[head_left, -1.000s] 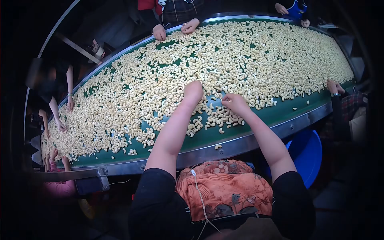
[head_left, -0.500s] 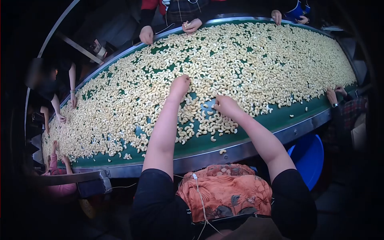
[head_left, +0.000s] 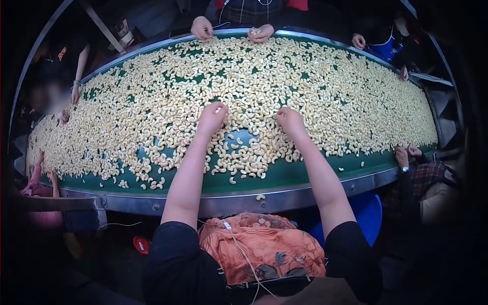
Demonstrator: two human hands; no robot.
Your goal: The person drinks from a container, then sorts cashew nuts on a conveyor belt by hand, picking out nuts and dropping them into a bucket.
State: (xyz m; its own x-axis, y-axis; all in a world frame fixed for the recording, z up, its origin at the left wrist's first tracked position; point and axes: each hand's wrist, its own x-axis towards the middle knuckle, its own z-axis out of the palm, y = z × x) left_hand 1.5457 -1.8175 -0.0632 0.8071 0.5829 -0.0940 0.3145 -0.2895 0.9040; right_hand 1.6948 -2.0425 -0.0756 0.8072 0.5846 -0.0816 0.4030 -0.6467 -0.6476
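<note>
Pale cashew nuts (head_left: 249, 109) lie in a loose layer over the green conveyor belt (head_left: 287, 175). My left hand (head_left: 212, 120) is closed above the nuts at centre left, with a pale cashew showing at its fingertips. To its right, my right hand (head_left: 291, 123) has its fingers curled down against the nuts. What it holds, if anything, is hidden behind the fingers. Between the two hands a thinner patch bares some of the belt, with a few single cashews on it.
A metal rim (head_left: 223, 204) edges the belt, and one cashew (head_left: 261, 197) lies on it. Co-workers' hands (head_left: 261, 33) are at the far side, with others at both ends. A blue tub (head_left: 367, 216) stands below the rim at right. A white cable (head_left: 244, 254) hangs over my apron (head_left: 264, 244).
The view has shifted and turned. My hands are farther apart, the left drawn back from the far nuts and the right moved to the right. More nuts lie between them.
</note>
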